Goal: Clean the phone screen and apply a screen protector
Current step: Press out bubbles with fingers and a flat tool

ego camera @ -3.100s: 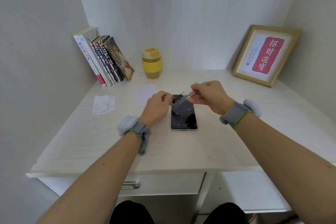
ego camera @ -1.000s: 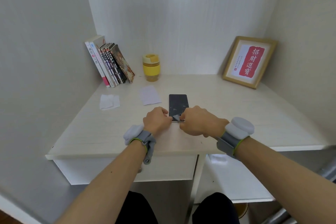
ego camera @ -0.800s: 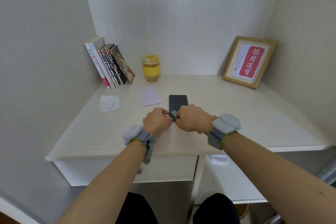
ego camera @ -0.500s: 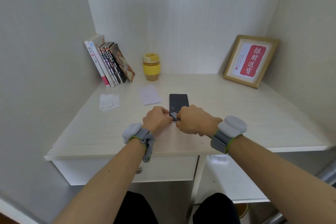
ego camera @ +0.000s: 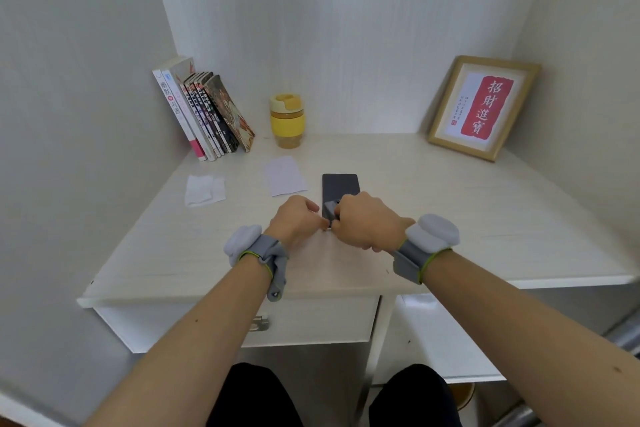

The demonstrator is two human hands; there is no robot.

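Prob late stage: phone point(ego camera: 340, 185) flat on desk point(ego camera: 450, 218), mid. L hand point(ego camera: 294, 218) curled at near-left corner, R hand point(ego camera: 363, 222) pinching grey film tab point(ego camera: 330, 210) at near end. Used wipe point(ego camera: 202, 189) + backing sheet point(ego camera: 284, 175) set aside left. Left: peel film, smooth protector; seating can't tell.

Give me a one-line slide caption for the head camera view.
Both hands, left hand and right hand, pinch a film tab at the near end of the phone on the desk.
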